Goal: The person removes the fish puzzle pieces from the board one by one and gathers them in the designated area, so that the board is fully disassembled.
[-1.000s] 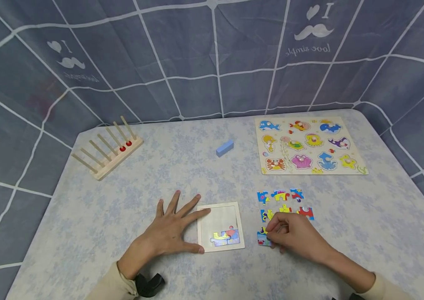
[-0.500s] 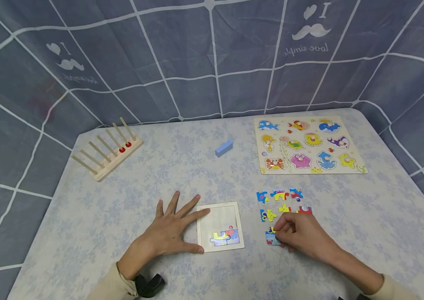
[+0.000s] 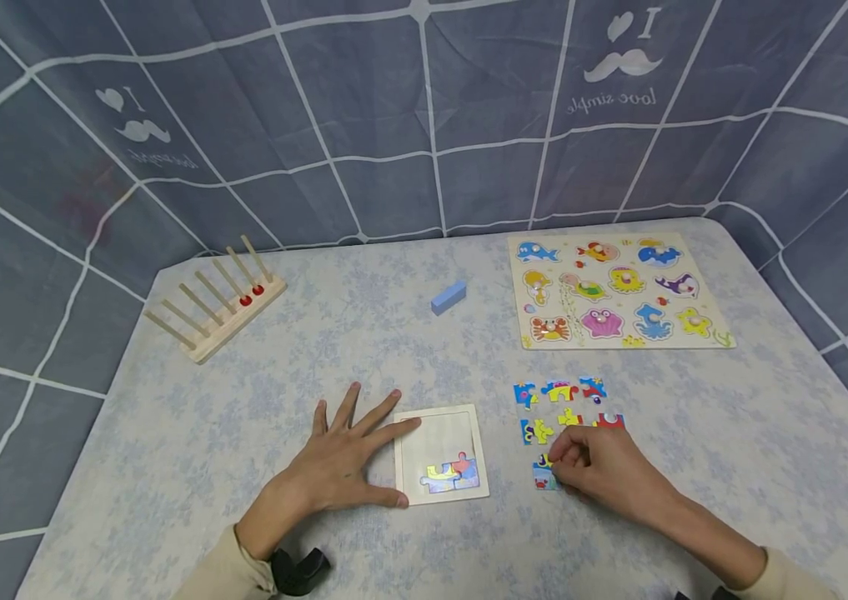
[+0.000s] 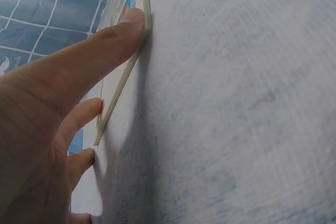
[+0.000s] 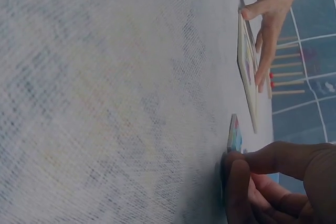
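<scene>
My left hand (image 3: 341,467) lies spread, its thumb and index fingertip resting on the left side of a square wooden puzzle tray (image 3: 480,450). Joined jigsaw pieces (image 3: 449,477), yellow, red and pale blue, sit in the tray's lower right part. To the right of the tray, my right hand (image 3: 611,473) pinches a blue jigsaw piece (image 3: 544,478) low over the table; the right wrist view shows this piece (image 5: 234,134) sticking out beyond the thumb and finger. Loose yellow, blue and red pieces (image 3: 560,391) lie in rows just beyond that hand, some partly hidden by it.
A wooden peg board (image 3: 560,340) with sea-animal pieces lies at the back right. A blue block (image 3: 449,297) rests near the table's middle. At the back left stands a wooden rack (image 3: 236,323) with upright pegs and two red beads. Grey checked cloth (image 3: 386,100) hangs behind.
My right hand has shifted a little to the right with the blue jigsaw piece, then stayed nearly still. My left hand has kept its place on the tray.
</scene>
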`<state>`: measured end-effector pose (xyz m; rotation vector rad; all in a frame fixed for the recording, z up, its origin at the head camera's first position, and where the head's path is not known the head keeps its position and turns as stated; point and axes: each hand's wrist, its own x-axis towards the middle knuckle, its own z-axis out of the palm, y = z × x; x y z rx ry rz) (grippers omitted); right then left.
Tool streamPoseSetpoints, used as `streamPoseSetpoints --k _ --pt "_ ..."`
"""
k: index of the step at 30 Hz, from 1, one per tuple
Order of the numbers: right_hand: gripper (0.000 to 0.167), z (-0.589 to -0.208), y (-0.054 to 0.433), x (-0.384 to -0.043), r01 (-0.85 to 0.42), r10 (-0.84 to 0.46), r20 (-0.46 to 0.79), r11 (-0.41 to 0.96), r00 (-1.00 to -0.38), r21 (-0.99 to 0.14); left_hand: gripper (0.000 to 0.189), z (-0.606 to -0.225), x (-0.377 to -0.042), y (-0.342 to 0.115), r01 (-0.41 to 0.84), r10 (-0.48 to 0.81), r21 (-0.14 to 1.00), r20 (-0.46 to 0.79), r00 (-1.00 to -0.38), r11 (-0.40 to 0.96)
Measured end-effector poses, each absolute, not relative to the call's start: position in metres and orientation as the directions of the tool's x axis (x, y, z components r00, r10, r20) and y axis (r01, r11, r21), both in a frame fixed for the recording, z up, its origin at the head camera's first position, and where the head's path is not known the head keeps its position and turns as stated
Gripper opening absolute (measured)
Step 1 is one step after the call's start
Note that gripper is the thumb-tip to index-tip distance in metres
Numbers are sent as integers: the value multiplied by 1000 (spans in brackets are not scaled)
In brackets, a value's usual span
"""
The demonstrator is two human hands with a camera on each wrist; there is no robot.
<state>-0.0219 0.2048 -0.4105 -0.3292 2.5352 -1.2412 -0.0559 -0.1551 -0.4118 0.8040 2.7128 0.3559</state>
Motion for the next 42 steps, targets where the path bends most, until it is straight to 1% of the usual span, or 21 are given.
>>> streamPoseSetpoints --k 6,9,12,19,26,31,38,42 --pt "9 -406 197 -26 -162 -313 -72 659 -947 -734 93 -412 -56 -155 493 564 311 -205 -800 812" --pt "9 -404 185 -30 -193 -340 -57 655 -939 -731 93 -411 -56 -156 493 564 312 -207 -799 812" --pt "12 -406 171 -32 -241 -396 -38 629 -918 -739 93 -411 -56 -155 490 564 318 -212 -798 812" --pt "20 -412 135 -32 -370 -533 22 556 -846 -744 93 -411 -57 -155 487 561 317 -214 -799 814" --pt "24 -415 111 -31 -456 -611 30 556 -791 -695 93 -411 -57 -156 496 567 308 -211 -796 812" --pt "27 -413 106 -31 -477 -623 13 584 -782 -657 93 -412 -57 -156 496 566 305 -213 -797 813" --pt "26 -408 104 -32 -470 -612 -12 620 -791 -628 93 -412 -58 -156 498 566 300 -215 -796 814" --pt "22 -404 100 -32 -464 -615 -35 630 -787 -623 93 -412 -57 -155 496 566 304 -217 -795 813"
